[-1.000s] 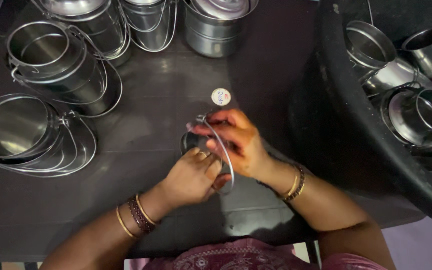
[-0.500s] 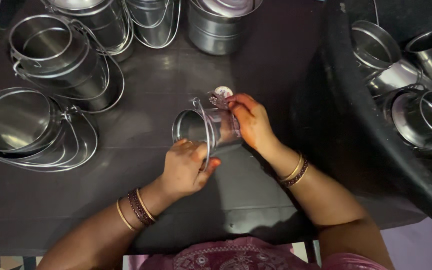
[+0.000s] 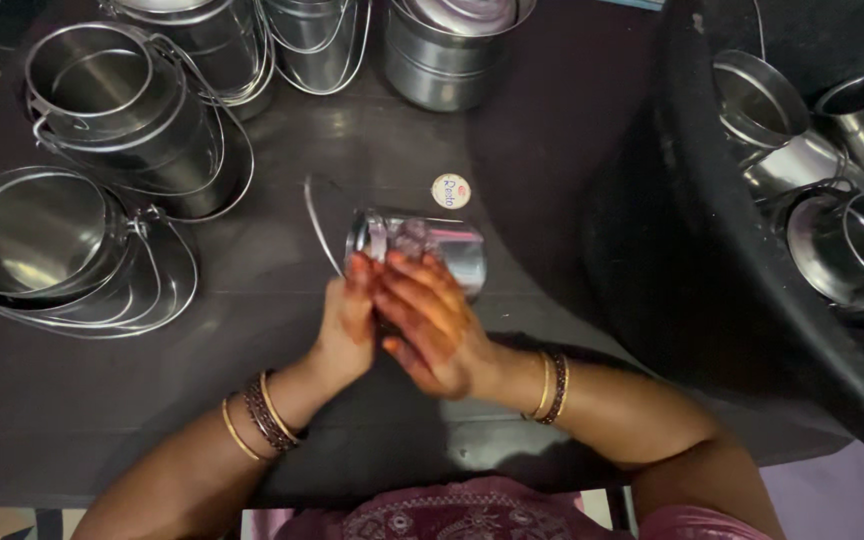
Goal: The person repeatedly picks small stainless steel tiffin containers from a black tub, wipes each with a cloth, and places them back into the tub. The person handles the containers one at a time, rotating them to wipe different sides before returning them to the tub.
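A large black tub (image 3: 652, 230) fills the right side and holds several empty steel pots (image 3: 852, 240). On the dark table (image 3: 72, 420), more empty steel pails (image 3: 102, 100) with wire handles stand at the left and along the far edge. At the middle, a small steel can (image 3: 432, 245) lies on its side, its wire handle (image 3: 317, 225) swung out leftward. The left hand (image 3: 347, 325) and right hand (image 3: 427, 320) both curl loosely around its near side. A small round sticker (image 3: 451, 191) lies just beyond it.

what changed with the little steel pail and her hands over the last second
The small steel pail was turned onto its side, wire handle swung out left. Both the left hand and right hand kept hold. The round sticker and surrounding pails stayed put.
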